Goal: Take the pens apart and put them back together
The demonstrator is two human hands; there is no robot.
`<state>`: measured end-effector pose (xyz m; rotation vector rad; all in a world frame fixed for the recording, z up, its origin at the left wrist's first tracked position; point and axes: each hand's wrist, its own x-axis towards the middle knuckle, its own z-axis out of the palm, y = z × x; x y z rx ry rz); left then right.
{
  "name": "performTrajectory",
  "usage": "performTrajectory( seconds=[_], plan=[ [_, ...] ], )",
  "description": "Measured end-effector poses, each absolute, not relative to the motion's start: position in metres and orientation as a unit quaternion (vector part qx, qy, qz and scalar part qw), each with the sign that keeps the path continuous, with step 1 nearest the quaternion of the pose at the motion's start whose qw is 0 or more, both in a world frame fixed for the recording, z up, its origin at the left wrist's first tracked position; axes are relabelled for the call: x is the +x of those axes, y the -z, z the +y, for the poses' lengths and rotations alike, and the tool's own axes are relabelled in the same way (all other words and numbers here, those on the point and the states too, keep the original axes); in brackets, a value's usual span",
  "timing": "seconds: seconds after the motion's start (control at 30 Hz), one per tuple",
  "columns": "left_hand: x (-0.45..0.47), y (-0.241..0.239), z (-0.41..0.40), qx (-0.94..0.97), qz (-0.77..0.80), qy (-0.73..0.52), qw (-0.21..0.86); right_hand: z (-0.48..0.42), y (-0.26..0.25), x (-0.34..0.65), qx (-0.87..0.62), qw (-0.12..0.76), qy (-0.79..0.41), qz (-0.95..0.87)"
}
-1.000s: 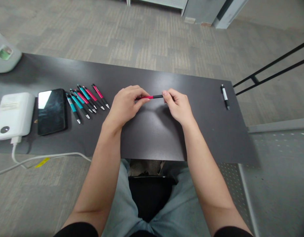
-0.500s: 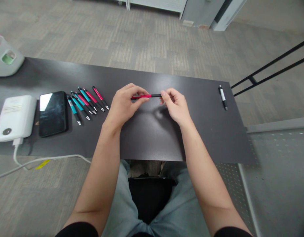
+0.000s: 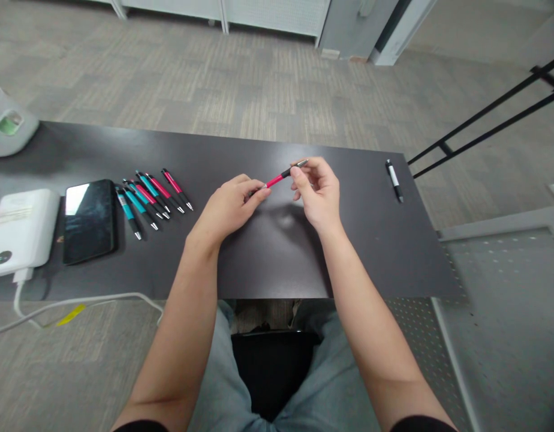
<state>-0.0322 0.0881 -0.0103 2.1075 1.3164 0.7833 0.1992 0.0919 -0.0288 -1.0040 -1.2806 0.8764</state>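
Above the middle of the dark table [image 3: 268, 258] both of my hands hold one red and black pen [image 3: 280, 176]. It tilts up to the right, its silver tip past my right fingers. My left hand [image 3: 227, 207] pinches the red end. My right hand [image 3: 316, 192] grips the black end between thumb and fingers.
Several red and teal pens [image 3: 148, 195] lie in a row at the left, beside a black phone [image 3: 89, 219] and a white power bank [image 3: 18, 231] with a cable. A white and black pen [image 3: 394, 180] lies at the far right. A grey device [image 3: 7, 126] sits far left.
The pen went from level to tilted, its right end raised. My right hand lifted slightly and my left hand slid toward the pen's end. The view shifted a little.
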Motion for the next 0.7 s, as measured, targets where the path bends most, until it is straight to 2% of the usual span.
performTrajectory(
  seconds=[0.17, 0.37, 0.7],
  plan=[
    [-0.031, 0.003, 0.084, 0.772, 0.519, -0.222, 0.292, 0.093, 0.032, 0.199, -0.431, 0.616, -0.362, -0.551],
    [-0.028, -0.005, 0.081, 0.76, 0.542, -0.197, 0.3, 0.092, 0.032, 0.2, -0.43, 0.618, -0.354, -0.554],
    [-0.032, 0.007, 0.087, 0.755, 0.5, -0.301, 0.3, 0.087, 0.022, 0.204, -0.451, 0.588, -0.386, -0.55]
  ],
)
